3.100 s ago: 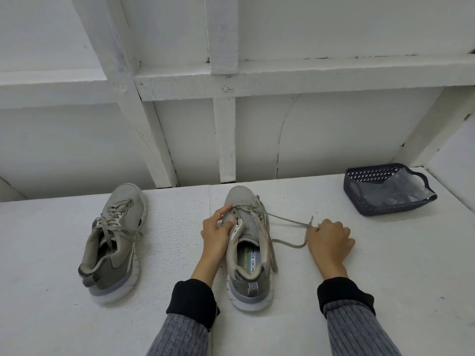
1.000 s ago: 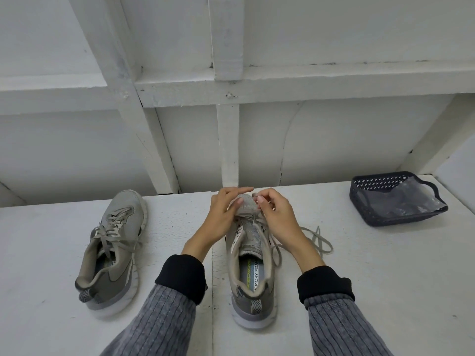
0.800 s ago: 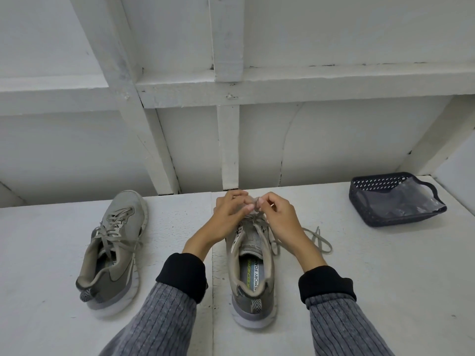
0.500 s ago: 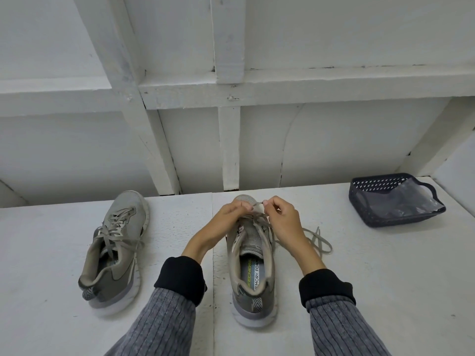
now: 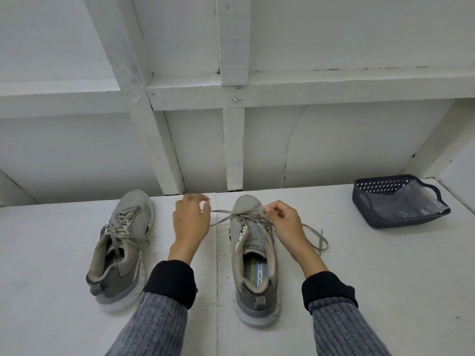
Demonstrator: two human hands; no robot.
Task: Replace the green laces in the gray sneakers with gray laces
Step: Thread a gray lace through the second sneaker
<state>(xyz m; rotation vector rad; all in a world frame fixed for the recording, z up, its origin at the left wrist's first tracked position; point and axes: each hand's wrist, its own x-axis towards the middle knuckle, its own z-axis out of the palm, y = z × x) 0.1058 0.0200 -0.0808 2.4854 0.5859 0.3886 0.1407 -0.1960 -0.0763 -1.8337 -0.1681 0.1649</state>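
Sneakers sit side by side on the white table [image 5: 359,278], toes pointing away from me. I see the right sneaker [image 5: 253,255] straight ahead, between the two forearms, with its heel near the table's near part and a printed insole showing inside. The left sneaker [image 5: 123,247] stands apart to the left, angled a little, its lace [image 5: 120,232] threaded through the eyelets and crossing loosely over the tongue.

On the right sneaker a gray lace [image 5: 223,218] runs through the far eyelets near the toe. My left hand [image 5: 190,224] is held just left of that shoe, fingers curled, with thumb and fingertips pinching one end of the lace, which stretches taut from the eyelets to the hand. My right hand [image 5: 284,222] is over the right edge of the shoe's eyelet row, fingers curled and thumb and forefinger pinching the lace close to the eyelets. Past this hand the other lace end trails in a slack loop on the table, to the right of the shoe.

Both wrists wear black cuffs with gray ribbed sleeves [image 5: 159,327] behind them. Far right on the table I see a dark perforated basket [image 5: 380,187] holding a clear plastic bag [image 5: 401,204]. A white framed wall [image 5: 334,140] rises behind the table.
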